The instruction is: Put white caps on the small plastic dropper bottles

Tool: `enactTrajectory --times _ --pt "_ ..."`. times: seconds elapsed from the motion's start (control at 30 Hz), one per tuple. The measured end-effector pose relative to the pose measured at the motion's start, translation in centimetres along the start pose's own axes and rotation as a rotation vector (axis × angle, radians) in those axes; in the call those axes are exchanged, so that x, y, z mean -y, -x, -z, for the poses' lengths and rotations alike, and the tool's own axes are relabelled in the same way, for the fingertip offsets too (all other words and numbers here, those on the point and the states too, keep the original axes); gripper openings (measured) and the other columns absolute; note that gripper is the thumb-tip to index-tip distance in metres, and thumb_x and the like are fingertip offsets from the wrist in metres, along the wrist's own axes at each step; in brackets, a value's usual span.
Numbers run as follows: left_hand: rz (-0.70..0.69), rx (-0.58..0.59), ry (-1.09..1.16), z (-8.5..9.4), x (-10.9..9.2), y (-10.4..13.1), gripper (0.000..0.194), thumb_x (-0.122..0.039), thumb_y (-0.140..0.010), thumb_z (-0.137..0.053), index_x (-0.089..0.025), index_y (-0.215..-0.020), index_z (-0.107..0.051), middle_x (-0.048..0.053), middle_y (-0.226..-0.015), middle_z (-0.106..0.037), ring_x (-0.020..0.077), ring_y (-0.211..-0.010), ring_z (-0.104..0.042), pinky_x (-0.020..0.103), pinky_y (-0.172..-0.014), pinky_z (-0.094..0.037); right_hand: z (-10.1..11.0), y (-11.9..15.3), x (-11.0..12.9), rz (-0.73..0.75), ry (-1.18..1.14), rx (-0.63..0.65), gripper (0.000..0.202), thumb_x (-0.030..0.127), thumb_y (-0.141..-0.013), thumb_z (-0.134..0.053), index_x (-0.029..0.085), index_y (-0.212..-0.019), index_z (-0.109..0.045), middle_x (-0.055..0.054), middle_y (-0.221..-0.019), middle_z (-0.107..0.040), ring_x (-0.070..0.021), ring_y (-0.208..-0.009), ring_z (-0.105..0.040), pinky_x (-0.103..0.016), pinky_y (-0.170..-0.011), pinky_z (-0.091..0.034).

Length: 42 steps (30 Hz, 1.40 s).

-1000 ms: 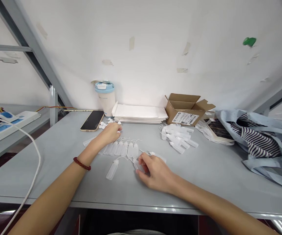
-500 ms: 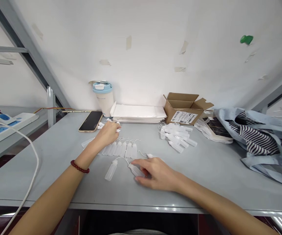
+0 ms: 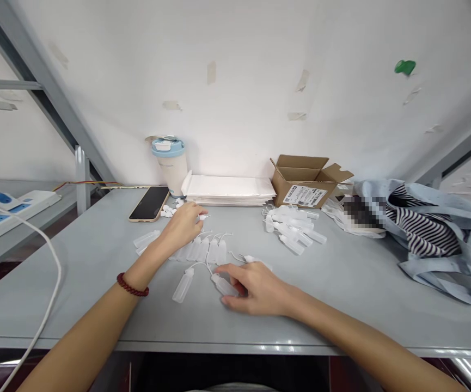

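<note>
Both our hands in among the little squeeze bottles, lol
Our left hand (image 3: 184, 222) seems to pinch a small white cap (image 3: 202, 217) by the cap pile (image 3: 167, 210); our right hand (image 3: 260, 288) has thumb and forefinger spread around a loose bottle (image 3: 224, 285), maybe to steady it, contact unclear. The bottle row (image 3: 202, 250) sits between our arms, probably for easy reach.

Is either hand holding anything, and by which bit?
The left hand seems to pinch a small white piece by its thicker end. The right hand is at a little bottle; whether it's gripped, I can't tell.
</note>
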<state>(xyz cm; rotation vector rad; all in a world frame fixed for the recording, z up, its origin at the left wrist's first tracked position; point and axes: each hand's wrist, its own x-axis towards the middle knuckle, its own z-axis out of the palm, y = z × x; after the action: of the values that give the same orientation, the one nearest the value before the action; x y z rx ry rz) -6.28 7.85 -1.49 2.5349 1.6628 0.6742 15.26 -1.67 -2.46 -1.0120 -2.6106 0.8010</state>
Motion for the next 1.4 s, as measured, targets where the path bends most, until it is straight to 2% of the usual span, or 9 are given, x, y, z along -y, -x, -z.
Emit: enactTrajectory --times 0.3,0.43,0.57,0.77,0.9,1.03,1.17,1.4 --pt "0.020 -0.012 0.087 0.4 -0.6 0.1 0.028 -0.019 -0.074 -0.047 -0.014 -0.093 -0.067 0.010 -0.091 -0.065 0.0236 -0.086 -0.060 0.036 -0.080 -0.047 -0.1 0.1 -0.1 0.022 -0.012 -0.020 0.041 0.027 -0.074 -0.057 0.020 -0.114 -0.055 0.004 -0.064 -0.055 -0.0106 -0.055 -0.049 -0.020 -0.056 -0.034" --pt "0.148 0.019 0.339 0.9 -1.4 0.2 0.029 -0.024 -0.072 -0.053 -0.014 -0.094 -0.067 0.008 -0.091 -0.066 0.0206 -0.079 -0.061 0.035 -0.078 -0.048 -0.2 0.1 -0.1 0.042 0.003 -0.029 0.040 0.025 -0.073 -0.057 0.020 -0.113 -0.055 0.005 -0.062 -0.054 -0.0103 -0.053 -0.048 -0.020 -0.055 -0.033" --pt "0.293 0.072 0.636 1.6 -2.2 0.4 0.030 -0.028 -0.065 -0.064 -0.015 -0.093 -0.068 0.006 -0.086 -0.068 0.0205 -0.081 -0.062 0.033 -0.074 -0.051 -0.3 0.2 -0.3 0.082 0.045 -0.040 0.038 0.025 -0.075 -0.055 0.019 -0.113 -0.054 0.004 -0.061 -0.055 -0.0109 -0.053 -0.048 -0.020 -0.054 -0.033" --pt "0.407 0.104 0.861 2.2 -2.5 0.9 0.031 -0.029 -0.061 -0.072 -0.018 -0.090 -0.068 0.004 -0.087 -0.068 0.0216 -0.089 -0.062 0.033 -0.076 -0.051 -0.2 0.5 -0.3 0.149 0.175 -0.027 0.035 0.025 -0.080 -0.050 0.017 -0.114 -0.052 -0.002 -0.075 -0.063 -0.0119 -0.057 -0.052 -0.022 -0.056 -0.035" --pt "0.442 0.122 0.924 2.3 -2.6 1.0 0.032 -0.029 -0.059 -0.075 -0.019 -0.089 -0.069 0.005 -0.092 -0.068 0.0219 -0.093 -0.061 0.033 -0.079 -0.050 0.0 0.6 -0.2 0.171 0.309 -0.029 0.032 0.025 -0.081 -0.049 0.016 -0.111 -0.053 -0.002 -0.072 -0.061 -0.0135 -0.059 -0.051 -0.023 -0.056 -0.034" --pt "0.453 0.155 0.925 2.6 -2.9 1.1 0.033 -0.031 -0.059 -0.075 -0.018 -0.089 -0.069 0.005 -0.093 -0.069 0.0226 -0.095 -0.061 0.033 -0.081 -0.049 0.0 0.6 -0.2 0.186 0.343 -0.030 0.032 0.024 -0.081 -0.049 0.018 -0.112 -0.052 -0.001 -0.074 -0.059 -0.0130 -0.061 -0.049 -0.023 -0.056 -0.033" --pt "0.431 0.222 0.884 2.8 -3.3 1.2 0.032 -0.030 -0.060 -0.074 -0.019 -0.089 -0.069 0.005 -0.095 -0.069 0.0221 -0.092 -0.062 0.033 -0.080 -0.050 0.1 0.6 -0.2 0.186 0.359 -0.053 0.027 0.020 -0.080 -0.048 0.019 -0.106 -0.054 -0.002 -0.082 -0.057 -0.0130 -0.065 -0.048 -0.023 -0.054 -0.033" --pt "0.349 0.315 0.913 2.5 -3.6 1.5 0.031 -0.034 -0.062 -0.073 -0.020 -0.090 -0.069 0.005 -0.092 -0.071 0.0233 -0.091 -0.064 0.035 -0.080 -0.050 0.1 0.5 -0.3 0.192 0.323 -0.035 0.023 0.019 -0.084 -0.045 0.019 -0.105 -0.055 -0.003 -0.083 -0.057 -0.0130 -0.066 -0.050 -0.023 -0.058 -0.036"
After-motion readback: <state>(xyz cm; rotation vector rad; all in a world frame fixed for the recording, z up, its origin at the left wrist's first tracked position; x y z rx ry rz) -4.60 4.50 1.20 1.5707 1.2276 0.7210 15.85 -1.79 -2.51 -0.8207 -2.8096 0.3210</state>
